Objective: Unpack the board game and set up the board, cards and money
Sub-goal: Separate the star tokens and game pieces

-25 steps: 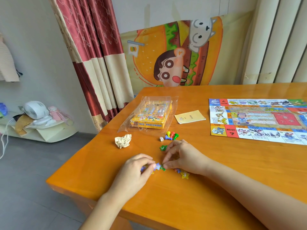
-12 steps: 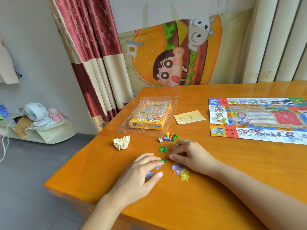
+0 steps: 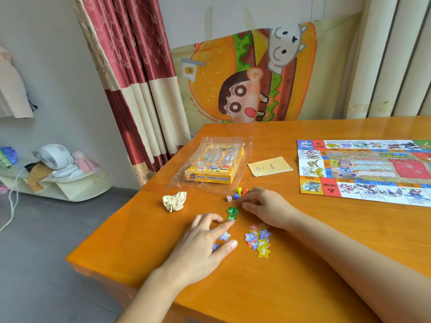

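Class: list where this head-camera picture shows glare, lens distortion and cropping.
Head view: soft daylight, with glare along the far edge of the glossy table; the wide lens tilts the curtain and the wall panels outward; the board is cut off by the right edge; everything looks fairly sharp.

Glossy orange table, and stars all over it: green stars with white numbers, a purple star, a yellow star marked 3. Pawns in yellow, red, blue, green. Dotted white die. Yellow box, pale yellow sheet, cream paper ball. The board — many-coloured squares, one red with a black question mark. Curtain — dark red and cream bands.
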A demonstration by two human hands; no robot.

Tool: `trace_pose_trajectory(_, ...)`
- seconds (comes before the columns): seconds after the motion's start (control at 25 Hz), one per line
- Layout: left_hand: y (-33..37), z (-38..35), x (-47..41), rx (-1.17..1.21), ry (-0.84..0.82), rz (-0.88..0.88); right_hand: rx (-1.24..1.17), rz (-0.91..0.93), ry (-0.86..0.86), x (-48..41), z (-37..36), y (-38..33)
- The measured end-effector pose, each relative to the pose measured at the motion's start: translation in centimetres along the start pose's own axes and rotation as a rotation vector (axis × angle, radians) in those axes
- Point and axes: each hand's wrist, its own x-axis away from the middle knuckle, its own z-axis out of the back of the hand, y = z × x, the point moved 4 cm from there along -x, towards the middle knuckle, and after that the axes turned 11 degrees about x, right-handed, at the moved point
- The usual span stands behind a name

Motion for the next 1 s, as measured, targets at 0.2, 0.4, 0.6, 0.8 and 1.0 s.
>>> trace_pose_trajectory(0.2, -0.1, -0.1, -0.4, -0.048, -0.017, 0.028, 0.003, 0.057, 0.008, -0.3, -0.2, -0.4)
trace_pose_trajectory(0.4, -0.1, -0.3, -0.8, -0.056, -0.012, 0.037, -0.047, 0.073, 0.023, -0.2, -0.3, -0.3)
trace_pose_trajectory(0.6, 0.2, -0.1, -0.6, 0.020, 0.042, 0.006, -0.086, 0.043, 0.022, 0.1, -0.2, -0.2)
trace_pose_trajectory(0.8, -1.0, 0.7, -3.1, 0.118, 0.129, 0.153, -0.171, 0.004, 0.007, 0.3, 0.1, 0.0)
trace_pose_trajectory(1.0, -1.3, 0.9, -6.0, 0.168, 0.105, 0.245, -0.247, -0.030, 0.016, 0.6, 0.3, 0.5)
